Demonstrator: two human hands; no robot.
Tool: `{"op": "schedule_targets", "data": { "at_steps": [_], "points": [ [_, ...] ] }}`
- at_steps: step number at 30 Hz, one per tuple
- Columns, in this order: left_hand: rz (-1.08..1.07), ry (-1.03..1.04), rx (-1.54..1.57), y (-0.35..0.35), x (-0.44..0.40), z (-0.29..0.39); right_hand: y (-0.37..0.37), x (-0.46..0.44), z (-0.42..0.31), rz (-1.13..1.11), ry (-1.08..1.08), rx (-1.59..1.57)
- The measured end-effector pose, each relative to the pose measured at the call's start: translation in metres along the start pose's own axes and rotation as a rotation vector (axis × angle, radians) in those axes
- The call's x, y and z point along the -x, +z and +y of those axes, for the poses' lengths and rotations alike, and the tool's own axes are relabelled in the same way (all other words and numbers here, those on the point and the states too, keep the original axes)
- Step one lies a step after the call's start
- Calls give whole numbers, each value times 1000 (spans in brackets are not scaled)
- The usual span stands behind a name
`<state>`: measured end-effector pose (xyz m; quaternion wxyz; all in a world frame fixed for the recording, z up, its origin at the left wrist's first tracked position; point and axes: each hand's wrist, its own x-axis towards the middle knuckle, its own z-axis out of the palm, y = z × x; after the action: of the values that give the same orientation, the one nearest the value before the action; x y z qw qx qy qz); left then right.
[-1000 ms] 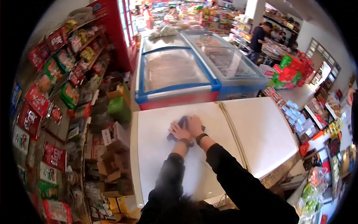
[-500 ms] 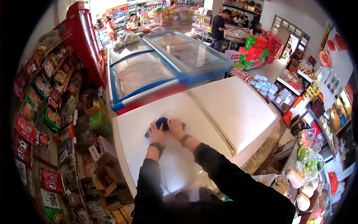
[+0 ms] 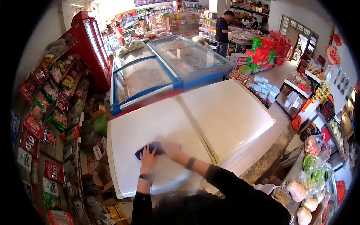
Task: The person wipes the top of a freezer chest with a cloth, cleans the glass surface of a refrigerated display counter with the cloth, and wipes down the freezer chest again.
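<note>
A dark blue cloth [image 3: 156,147] lies bunched on the white lid [image 3: 150,120] of a chest freezer. Spread fingers of my left hand [image 3: 148,157] press on the cloth's left part. At its right end is my right hand [image 3: 171,150], smeared by motion, so its fingers cannot be made out. Both wrists wear dark bands. A second white lid [image 3: 228,116] lies to the right, past a seam.
Two glass-topped freezers [image 3: 142,78] stand beyond the lid. Shelves of packaged snacks [image 3: 54,170] line the left. Bagged vegetables [image 3: 313,165] are at the right. A person in dark clothes [image 3: 222,33] stands further back near stacked red and green boxes [image 3: 258,54].
Both hands and the cloth have moved across the lid toward my body. The view has shifted, with the freezer lids now lower and further left than at first.
</note>
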<state>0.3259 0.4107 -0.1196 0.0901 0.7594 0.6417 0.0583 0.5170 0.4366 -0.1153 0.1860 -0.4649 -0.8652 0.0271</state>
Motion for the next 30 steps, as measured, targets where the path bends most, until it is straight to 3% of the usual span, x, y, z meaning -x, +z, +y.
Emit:
{"op": "schedule_targets", "data": {
  "at_steps": [4,6,10,14,20,24,26,28,30],
  "points": [
    [70,35,-12,3,71,53,-34,81,8,145,2,-143],
    [167,54,-34,18,97,81,-51,113,17,101,22,-190],
    [115,19,-16,18,115,141,-86,155,35,-22,111,-307],
    [107,-11,-23,16,106,170,-95,165,50,23,94,-349],
    [84,-21,-3,30,50,161,-95,113,70,174,70,-316],
    [63,-145,47,30,14,168,-45,69,92,53,136,-212],
    [68,-183,74,39,-7,164,-27,52,102,239,73,-94],
    [85,-212,97,36,-30,161,-34,28,108,31,143,-88],
    [78,-237,112,29,-48,155,-26,11,118,90,66,-80]
  ]
}}
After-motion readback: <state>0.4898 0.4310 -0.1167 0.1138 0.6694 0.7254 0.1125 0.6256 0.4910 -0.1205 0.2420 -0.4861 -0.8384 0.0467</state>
